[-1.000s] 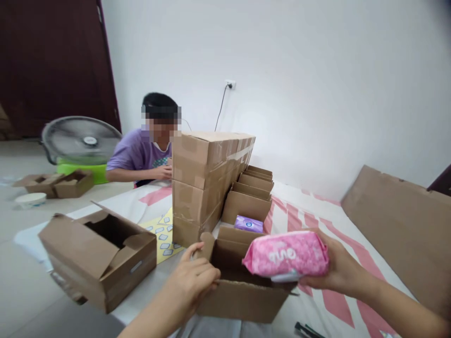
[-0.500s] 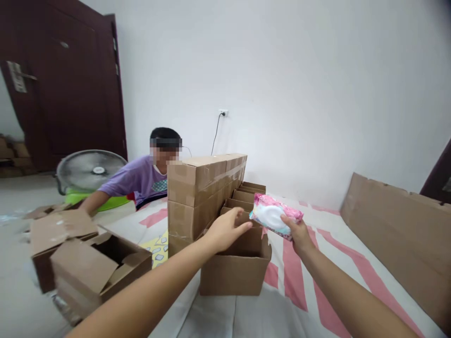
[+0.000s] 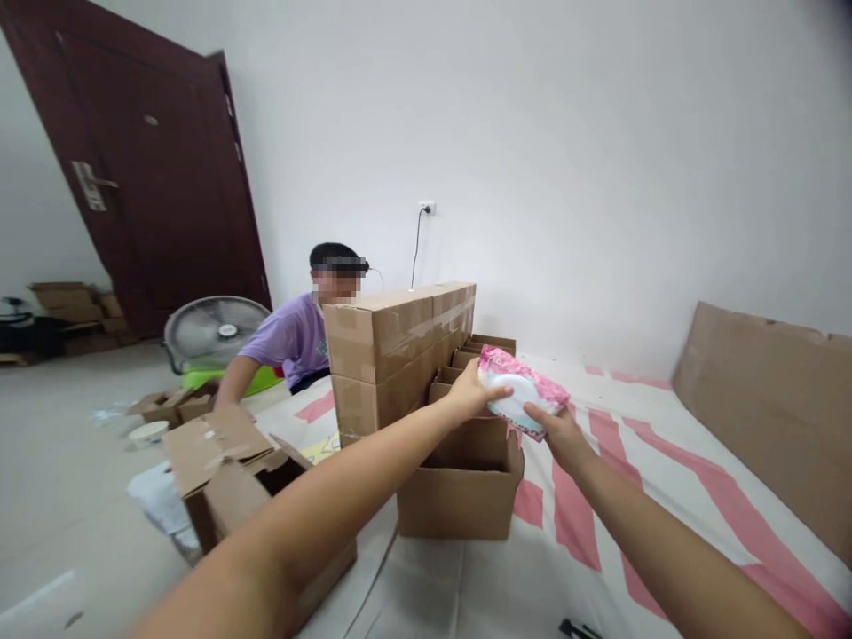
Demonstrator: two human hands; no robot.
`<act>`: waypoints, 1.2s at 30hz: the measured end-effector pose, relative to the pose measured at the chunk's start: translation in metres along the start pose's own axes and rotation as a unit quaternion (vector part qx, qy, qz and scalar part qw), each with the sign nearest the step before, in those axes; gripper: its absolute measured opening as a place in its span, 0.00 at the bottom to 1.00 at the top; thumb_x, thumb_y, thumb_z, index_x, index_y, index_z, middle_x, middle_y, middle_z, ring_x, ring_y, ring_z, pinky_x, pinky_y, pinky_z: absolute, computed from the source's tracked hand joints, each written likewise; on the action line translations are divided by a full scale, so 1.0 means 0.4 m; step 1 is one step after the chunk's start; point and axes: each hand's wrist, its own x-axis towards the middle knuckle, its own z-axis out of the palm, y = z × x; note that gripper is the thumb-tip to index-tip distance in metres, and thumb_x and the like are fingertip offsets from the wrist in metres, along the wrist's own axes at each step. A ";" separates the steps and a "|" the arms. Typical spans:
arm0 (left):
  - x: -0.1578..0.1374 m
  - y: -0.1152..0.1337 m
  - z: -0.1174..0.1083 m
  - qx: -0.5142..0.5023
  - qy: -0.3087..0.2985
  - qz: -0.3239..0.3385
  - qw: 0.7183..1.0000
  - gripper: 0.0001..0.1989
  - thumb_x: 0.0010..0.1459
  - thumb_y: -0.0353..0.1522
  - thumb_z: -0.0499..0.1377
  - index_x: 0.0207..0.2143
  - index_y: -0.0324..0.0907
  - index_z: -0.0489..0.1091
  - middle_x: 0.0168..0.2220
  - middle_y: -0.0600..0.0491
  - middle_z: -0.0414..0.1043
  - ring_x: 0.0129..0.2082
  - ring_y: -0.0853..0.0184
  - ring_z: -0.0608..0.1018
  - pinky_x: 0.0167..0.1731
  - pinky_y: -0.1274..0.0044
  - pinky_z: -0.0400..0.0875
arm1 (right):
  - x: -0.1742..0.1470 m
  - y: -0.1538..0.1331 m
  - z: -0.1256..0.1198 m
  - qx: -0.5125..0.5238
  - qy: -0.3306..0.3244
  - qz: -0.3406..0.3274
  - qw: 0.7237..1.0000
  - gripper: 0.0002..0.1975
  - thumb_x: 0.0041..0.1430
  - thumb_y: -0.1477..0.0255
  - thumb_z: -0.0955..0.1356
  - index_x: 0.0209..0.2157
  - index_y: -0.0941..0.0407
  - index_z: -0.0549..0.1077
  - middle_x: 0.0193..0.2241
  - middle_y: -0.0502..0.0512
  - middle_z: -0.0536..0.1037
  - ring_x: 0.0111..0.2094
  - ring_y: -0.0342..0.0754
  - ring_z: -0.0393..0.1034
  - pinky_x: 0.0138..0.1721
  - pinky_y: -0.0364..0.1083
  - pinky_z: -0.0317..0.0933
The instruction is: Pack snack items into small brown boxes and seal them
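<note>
A pink and white pack of wet wipes [image 3: 520,387] with a white oval lid is held tilted between both hands. My left hand [image 3: 474,390] grips its left end, thumb on the lid side. On the right end, my right hand [image 3: 557,432] is closed with its thumb over the front. Just below and to the left of the pack stands an open cardboard box [image 3: 456,501], the nearest in a row of open boxes running toward the wall. Its bottom is hidden from me.
Taped closed cartons [image 3: 399,355] are stacked left of the row. A co-worker in a purple shirt [image 3: 293,333] reaches toward opened boxes [image 3: 213,444] at left. A fan [image 3: 216,333] stands behind. A large cardboard sheet [image 3: 765,417] leans at right on the striped cloth [image 3: 586,506].
My left hand has come up and right from above the open box and taken hold of the wipes pack. The view has swung slightly left.
</note>
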 end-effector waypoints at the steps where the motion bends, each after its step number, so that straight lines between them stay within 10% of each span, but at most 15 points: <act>1: -0.033 0.014 0.013 0.022 0.023 0.003 0.999 0.39 0.38 0.40 0.74 0.51 0.37 0.63 0.49 0.40 0.71 0.49 0.50 0.74 0.50 0.62 0.68 | -0.031 -0.016 -0.009 -0.007 -0.007 0.001 1.000 0.28 0.42 0.63 0.78 0.46 0.55 0.75 0.43 0.56 0.81 0.44 0.57 0.75 0.48 0.54 0.69; 6: -0.280 0.005 0.076 0.107 0.023 0.060 0.992 0.44 0.45 0.39 0.70 0.62 0.43 0.54 0.58 0.42 0.64 0.57 0.52 0.68 0.57 0.61 0.62 | -0.256 0.004 -0.096 -0.135 -0.026 0.038 0.990 0.21 0.45 0.61 0.76 0.41 0.54 0.77 0.38 0.58 0.82 0.40 0.60 0.76 0.43 0.56 0.72; 14: -0.556 -0.355 0.027 -0.058 -0.029 -0.159 0.985 0.46 0.28 0.43 0.74 0.53 0.47 0.64 0.49 0.46 0.73 0.49 0.48 0.76 0.48 0.60 0.72 | -0.455 0.302 -0.126 -0.319 -0.108 0.061 0.940 0.34 0.34 0.53 0.76 0.47 0.44 0.74 0.39 0.58 0.79 0.46 0.70 0.72 0.44 0.66 0.69; 17: -0.590 -0.438 -0.056 0.022 0.039 -0.179 0.983 0.48 0.23 0.43 0.74 0.52 0.46 0.65 0.47 0.46 0.75 0.50 0.43 0.75 0.51 0.57 0.69 | -0.424 0.340 -0.093 -0.297 -0.162 0.046 0.940 0.43 0.35 0.48 0.75 0.54 0.50 0.68 0.47 0.63 0.75 0.51 0.69 0.69 0.50 0.65 0.64; 20: -0.630 -0.472 -0.131 0.190 0.150 -0.145 0.959 0.46 0.41 0.43 0.67 0.61 0.42 0.54 0.58 0.40 0.65 0.61 0.44 0.65 0.61 0.57 0.58 | -0.384 0.352 -0.107 -0.293 -0.196 0.044 0.935 0.39 0.42 0.45 0.71 0.51 0.53 0.66 0.46 0.62 0.74 0.48 0.62 0.70 0.50 0.60 0.64; 23: -0.668 -0.473 -0.147 0.325 0.210 -0.092 0.917 0.45 0.52 0.38 0.59 0.67 0.43 0.38 0.66 0.38 0.51 0.65 0.48 0.59 0.62 0.57 0.56 | -0.347 0.377 -0.137 -0.343 -0.108 0.023 0.933 0.26 0.49 0.46 0.68 0.39 0.53 0.66 0.36 0.56 0.73 0.39 0.56 0.70 0.43 0.57 0.66; 27: -0.664 -0.443 -0.090 0.437 0.169 -0.016 0.883 0.54 0.43 0.28 0.63 0.67 0.51 0.37 0.70 0.43 0.33 0.68 0.46 0.50 0.62 0.56 0.56 | -0.300 0.428 -0.111 -0.328 -0.075 -0.003 0.942 0.20 0.58 0.53 0.64 0.44 0.52 0.63 0.36 0.56 0.74 0.39 0.55 0.71 0.42 0.55 0.67; 36: -0.537 -0.399 -0.108 0.474 0.109 -0.135 0.863 0.51 0.32 0.19 0.68 0.60 0.51 0.61 0.71 0.49 0.24 0.68 0.41 0.41 0.64 0.55 0.49 | -0.266 0.502 -0.039 -0.345 -0.068 -0.028 0.936 0.16 0.61 0.65 0.59 0.47 0.55 0.67 0.44 0.62 0.77 0.45 0.56 0.73 0.48 0.55 0.66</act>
